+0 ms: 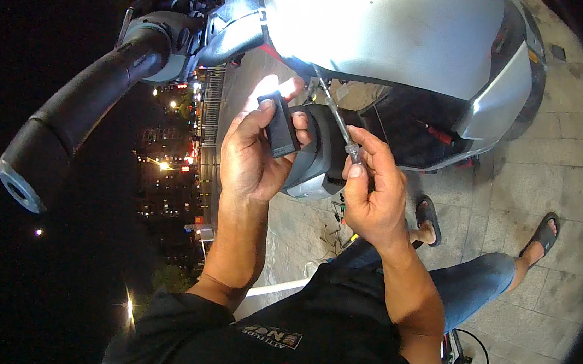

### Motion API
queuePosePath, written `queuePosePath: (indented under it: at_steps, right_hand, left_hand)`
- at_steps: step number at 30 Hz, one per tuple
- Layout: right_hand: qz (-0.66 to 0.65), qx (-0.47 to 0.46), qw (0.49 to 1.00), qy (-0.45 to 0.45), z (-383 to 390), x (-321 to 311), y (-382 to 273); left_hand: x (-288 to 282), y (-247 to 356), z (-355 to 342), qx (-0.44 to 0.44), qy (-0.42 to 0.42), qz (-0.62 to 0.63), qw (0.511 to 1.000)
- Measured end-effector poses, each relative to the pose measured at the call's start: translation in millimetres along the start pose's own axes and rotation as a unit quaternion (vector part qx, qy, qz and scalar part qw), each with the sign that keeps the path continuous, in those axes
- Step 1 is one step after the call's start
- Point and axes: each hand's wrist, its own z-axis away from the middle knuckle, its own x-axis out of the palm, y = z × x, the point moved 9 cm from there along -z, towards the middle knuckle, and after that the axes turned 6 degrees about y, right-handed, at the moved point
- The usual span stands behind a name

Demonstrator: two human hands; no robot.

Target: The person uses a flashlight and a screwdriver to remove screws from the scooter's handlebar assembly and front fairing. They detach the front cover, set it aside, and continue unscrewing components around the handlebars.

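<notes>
My left hand point(256, 146) grips a small black rectangular light point(279, 127), its lit end shining up under the scooter's silver body panel point(414, 31). In my right hand point(376, 191) is a screwdriver point(340, 120) with a clear, greyish handle, held by thumb and fingers. Its shaft slants up and left to the panel's lower edge; whether the tip touches is hard to tell in the glare. Below the panel is the dark open front compartment point(413, 106), with a red-handled tool point(437, 132) lying in it.
The scooter's black handlebar grip point(79, 103) and brake lever reach out at upper left. Paving point(551, 145) runs down the right, beneath my sandalled feet point(540, 236). Scattered small items point(339, 233) and a black cable point(480, 351) lie below. Distant street lights show at left.
</notes>
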Motion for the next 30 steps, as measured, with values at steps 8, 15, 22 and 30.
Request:
queuePosePath:
  at_steps: [8,15,22,30]
  right_hand:
    - [-0.062,-0.008,0.998,0.001,15,12,-2]
    - [-0.113,-0.048,0.992,0.004,0,30,-15]
    - [-0.129,-0.002,0.992,-0.011,0,36,-3]
    - [-0.070,-0.067,0.995,0.032,-15,33,-8]
  left_hand:
    - [-4,-7,8,-0.005,0.029,-0.042,0.999]
    - [18,-16,15,0.024,-0.019,-0.070,0.997]
    - [22,-18,16,0.042,-0.027,-0.070,0.996]
    - [5,9,-2,0.121,-0.042,-0.076,0.989]
